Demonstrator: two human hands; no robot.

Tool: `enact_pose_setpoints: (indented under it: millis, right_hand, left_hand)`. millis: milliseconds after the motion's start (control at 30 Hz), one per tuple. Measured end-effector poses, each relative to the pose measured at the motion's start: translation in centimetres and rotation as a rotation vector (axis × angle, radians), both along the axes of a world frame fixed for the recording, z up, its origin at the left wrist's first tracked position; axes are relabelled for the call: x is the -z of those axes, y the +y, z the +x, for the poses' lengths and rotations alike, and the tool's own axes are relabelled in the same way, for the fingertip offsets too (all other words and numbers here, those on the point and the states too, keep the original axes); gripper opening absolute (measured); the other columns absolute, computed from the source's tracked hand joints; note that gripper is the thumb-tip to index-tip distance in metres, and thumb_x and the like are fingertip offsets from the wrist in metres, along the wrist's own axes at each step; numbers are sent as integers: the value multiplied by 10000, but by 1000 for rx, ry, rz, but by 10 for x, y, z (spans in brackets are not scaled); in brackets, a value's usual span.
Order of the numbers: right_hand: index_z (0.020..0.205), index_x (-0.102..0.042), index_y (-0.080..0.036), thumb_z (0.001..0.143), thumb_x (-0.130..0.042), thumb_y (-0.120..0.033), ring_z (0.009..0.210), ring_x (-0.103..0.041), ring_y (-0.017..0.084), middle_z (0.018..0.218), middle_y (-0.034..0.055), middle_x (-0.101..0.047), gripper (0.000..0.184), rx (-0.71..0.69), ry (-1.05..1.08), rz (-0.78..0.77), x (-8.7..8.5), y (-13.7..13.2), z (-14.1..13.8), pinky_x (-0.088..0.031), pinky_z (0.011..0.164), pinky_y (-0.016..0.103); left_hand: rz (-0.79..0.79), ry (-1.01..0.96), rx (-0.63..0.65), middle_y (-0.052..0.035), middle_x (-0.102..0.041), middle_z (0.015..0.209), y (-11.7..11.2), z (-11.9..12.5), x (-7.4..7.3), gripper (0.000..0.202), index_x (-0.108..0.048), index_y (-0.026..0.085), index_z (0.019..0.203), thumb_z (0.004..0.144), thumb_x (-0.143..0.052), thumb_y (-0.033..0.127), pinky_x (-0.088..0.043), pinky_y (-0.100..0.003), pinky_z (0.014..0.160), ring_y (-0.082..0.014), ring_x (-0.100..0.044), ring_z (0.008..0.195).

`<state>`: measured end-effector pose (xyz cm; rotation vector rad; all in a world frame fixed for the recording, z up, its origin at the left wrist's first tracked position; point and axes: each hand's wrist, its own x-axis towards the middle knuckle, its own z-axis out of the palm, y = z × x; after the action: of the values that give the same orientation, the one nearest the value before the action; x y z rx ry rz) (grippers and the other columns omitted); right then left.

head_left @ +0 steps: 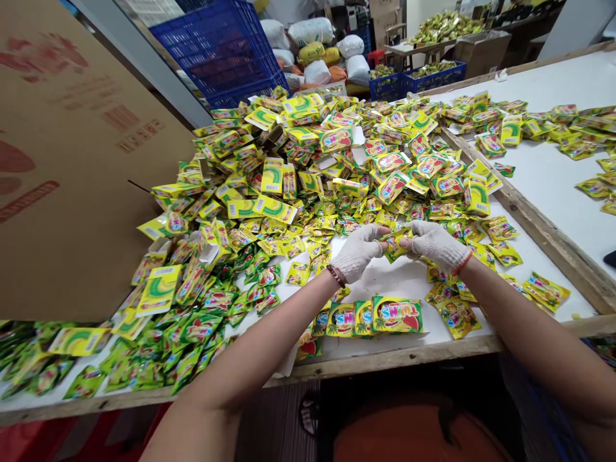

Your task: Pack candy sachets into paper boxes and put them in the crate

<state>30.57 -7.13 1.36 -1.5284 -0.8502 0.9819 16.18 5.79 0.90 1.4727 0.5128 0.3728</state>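
My left hand and my right hand wear white knit gloves. Between their fingertips they pinch a yellow-green foil sachet. A large heap of yellow-green sachets and small printed cartons spreads over the white table top beyond my hands. Just below my hands lies a row of printed sachets with red fruit pictures. More sachets lie scattered under my right wrist. Green sachets are piled to the left of my left forearm.
A flattened cardboard sheet lies at the left, against the heap. A wooden rail edges the table, and more sachets lie on a white table at the right. Behind stand a blue plastic crate, white sacks and crates of green packets.
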Motion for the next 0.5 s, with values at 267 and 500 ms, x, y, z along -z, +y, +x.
enact_pose_setpoints:
  millis: [267, 500]
  right_hand:
    - [856, -588, -152, 697, -754, -171, 490, -540, 86, 603, -21, -604, 231, 48, 73, -2, -3, 0, -4, -418, 449, 187]
    - [1136, -577, -160, 800, -693, -187, 507, -625, 119, 674, 4, -665, 356, -76, 61, -115, -9, -2, -2, -452, 434, 186]
  left_hand:
    - [-38, 46, -34, -1, -597, 768, -2, 6, -2, 399, -627, 143, 925, 614, -802, 320, -426, -251, 568, -89, -517, 610]
    - [372, 65, 118, 1, -599, 734, 8, 19, -13, 195, -626, 157, 813, 736, -701, 320, -433, -272, 645, -114, -525, 663]
